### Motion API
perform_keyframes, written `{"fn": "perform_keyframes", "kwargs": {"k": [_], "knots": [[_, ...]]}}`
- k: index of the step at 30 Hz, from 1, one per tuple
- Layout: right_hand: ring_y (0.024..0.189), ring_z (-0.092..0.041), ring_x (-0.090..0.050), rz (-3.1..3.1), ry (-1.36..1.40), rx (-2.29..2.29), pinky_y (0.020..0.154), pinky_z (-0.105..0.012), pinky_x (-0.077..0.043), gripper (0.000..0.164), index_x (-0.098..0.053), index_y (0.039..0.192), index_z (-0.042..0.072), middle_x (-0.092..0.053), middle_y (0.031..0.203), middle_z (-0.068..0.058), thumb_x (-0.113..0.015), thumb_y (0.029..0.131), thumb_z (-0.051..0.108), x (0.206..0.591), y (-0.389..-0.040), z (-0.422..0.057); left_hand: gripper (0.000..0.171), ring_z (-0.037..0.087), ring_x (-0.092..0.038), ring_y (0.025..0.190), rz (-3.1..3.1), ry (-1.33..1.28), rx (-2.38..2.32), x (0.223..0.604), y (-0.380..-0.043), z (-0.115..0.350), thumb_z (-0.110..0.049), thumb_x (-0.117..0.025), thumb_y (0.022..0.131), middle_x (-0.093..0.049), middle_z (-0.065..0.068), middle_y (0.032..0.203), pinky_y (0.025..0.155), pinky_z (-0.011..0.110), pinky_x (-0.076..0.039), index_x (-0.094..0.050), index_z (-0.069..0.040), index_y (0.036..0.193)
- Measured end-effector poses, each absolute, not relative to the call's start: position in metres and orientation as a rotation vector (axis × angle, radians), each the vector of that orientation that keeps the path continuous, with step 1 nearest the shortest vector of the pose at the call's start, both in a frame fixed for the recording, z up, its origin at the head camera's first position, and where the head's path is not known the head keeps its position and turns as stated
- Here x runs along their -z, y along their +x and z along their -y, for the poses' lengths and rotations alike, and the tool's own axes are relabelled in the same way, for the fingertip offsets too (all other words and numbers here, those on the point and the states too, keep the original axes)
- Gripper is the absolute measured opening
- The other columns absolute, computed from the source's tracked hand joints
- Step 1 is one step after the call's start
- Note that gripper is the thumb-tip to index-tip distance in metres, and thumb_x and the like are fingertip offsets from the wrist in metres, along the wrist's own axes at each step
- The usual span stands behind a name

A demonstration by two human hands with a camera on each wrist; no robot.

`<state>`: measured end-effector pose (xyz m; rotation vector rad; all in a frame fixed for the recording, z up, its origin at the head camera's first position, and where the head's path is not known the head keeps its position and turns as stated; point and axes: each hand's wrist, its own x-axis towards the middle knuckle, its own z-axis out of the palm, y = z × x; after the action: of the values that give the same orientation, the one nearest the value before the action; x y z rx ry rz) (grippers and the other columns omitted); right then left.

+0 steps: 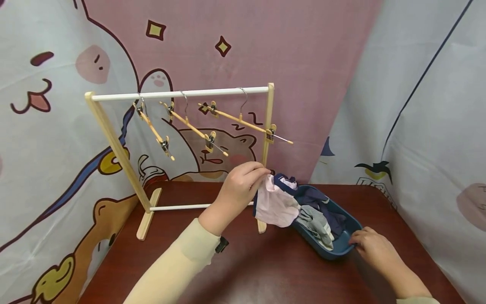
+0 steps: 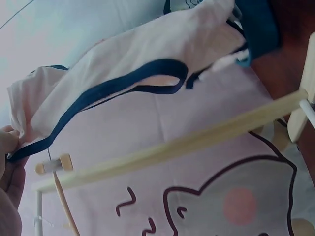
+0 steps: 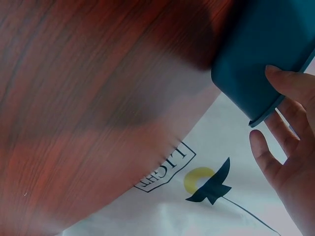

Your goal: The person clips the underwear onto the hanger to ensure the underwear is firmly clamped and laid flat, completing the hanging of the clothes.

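Observation:
My left hand [image 1: 243, 183] pinches a small pale pink garment with navy trim [image 1: 276, 203] by one edge. The cloth hangs from the fingertips to the right, overlapping the left end of a blue plastic basket [image 1: 329, 255]. In the left wrist view, the garment [image 2: 147, 54] stretches out from the fingers, a navy-edged opening along its lower side. Inside the basket lie a grey garment [image 1: 316, 223] and a dark navy one [image 1: 336, 220]. My right hand [image 1: 373, 249] grips the basket's near right rim, its thumb on the outer wall in the right wrist view.
A wooden rack with a white top rail [image 1: 212, 91] stands behind my left hand. From the rail hang three clip hangers, including the right one [image 1: 248, 123] and the left one [image 1: 152, 127]. A printed cloth [image 1: 303, 63] backs the brown table [image 1: 243, 270].

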<state>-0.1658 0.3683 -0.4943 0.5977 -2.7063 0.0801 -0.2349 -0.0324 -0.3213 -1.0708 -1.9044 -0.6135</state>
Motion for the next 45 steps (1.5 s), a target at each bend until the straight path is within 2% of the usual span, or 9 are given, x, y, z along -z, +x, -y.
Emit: {"fn": "perform_keyframes", "kwargs": {"k": [12,19,27,32,36,41,45], "knots": [[0.080,-0.015,-0.057,2.699,0.595,-0.095,0.063,-0.032,-0.050,0.026,-0.072,0.075,0.020,-0.066,0.082,0.010,-0.074,0.061,-0.002,0.493,-0.165,-0.367,0.009,0.016,-0.063,0.081,1.826,-1.047,0.656,0.327,-0.233,0.065,-0.004,-0.068,0.085,-0.067,0.005,0.089,0.077,0.025,-0.052,-0.073,-0.004,0.093],[0.082,-0.016,-0.058,2.724,0.580,-0.103,0.066,-0.034,-0.051,0.027,-0.072,0.076,0.020,-0.066,0.083,0.010,-0.074,0.062,-0.003,0.492,-0.164,-0.366,0.010,0.013,-0.064,0.085,2.063,-1.007,0.625,0.373,-0.242,0.090,-0.006,-0.068,0.085,-0.067,0.001,0.092,0.076,0.024,-0.052,-0.073,-0.008,0.094],[0.084,-0.018,-0.058,2.753,0.554,-0.093,0.067,-0.037,-0.051,0.024,-0.072,0.077,0.019,-0.066,0.083,0.009,-0.072,0.064,-0.001,0.494,-0.165,-0.366,0.011,0.013,-0.064,0.083,2.428,-0.782,0.624,0.424,-0.248,0.120,-0.004,-0.069,0.083,-0.066,-0.001,0.090,0.075,0.028,-0.053,-0.073,-0.010,0.092],[0.088,-0.021,-0.059,2.805,0.514,-0.095,0.069,-0.040,-0.051,0.021,-0.072,0.077,0.018,-0.065,0.085,0.007,-0.071,0.067,0.000,0.494,-0.165,-0.364,0.009,0.015,-0.064,0.080,2.600,-0.642,0.626,0.456,-0.247,0.137,-0.004,-0.070,0.082,-0.066,0.001,0.087,0.072,0.032,-0.053,-0.073,-0.008,0.089],[0.087,-0.022,-0.060,2.795,0.525,-0.077,0.069,-0.040,-0.051,0.022,-0.072,0.077,0.018,-0.066,0.084,0.006,-0.070,0.066,-0.001,0.494,-0.165,-0.362,0.009,0.018,-0.065,0.082,2.701,-0.606,0.617,0.480,-0.245,0.150,-0.002,-0.072,0.078,-0.068,0.003,0.086,0.074,0.035,-0.052,-0.073,-0.007,0.086],[0.089,-0.027,-0.062,2.859,0.495,-0.017,0.072,-0.046,-0.050,0.028,-0.071,0.082,0.016,-0.068,0.088,0.001,-0.068,0.064,-0.005,0.482,-0.161,-0.354,0.011,0.020,-0.064,0.081,2.767,-0.620,0.626,0.500,-0.242,0.159,0.001,-0.072,0.073,-0.068,0.004,0.083,0.075,0.037,-0.052,-0.073,-0.005,0.082],[0.091,-0.031,-0.060,2.903,0.360,0.002,0.071,-0.050,-0.048,0.023,-0.071,0.086,0.015,-0.068,0.092,-0.004,-0.065,0.070,0.000,0.461,-0.157,-0.332,0.012,0.021,-0.065,0.081,2.799,-0.615,0.635,0.509,-0.240,0.163,0.001,-0.071,0.072,-0.069,0.005,0.083,0.076,0.037,-0.052,-0.073,-0.005,0.081]]}}
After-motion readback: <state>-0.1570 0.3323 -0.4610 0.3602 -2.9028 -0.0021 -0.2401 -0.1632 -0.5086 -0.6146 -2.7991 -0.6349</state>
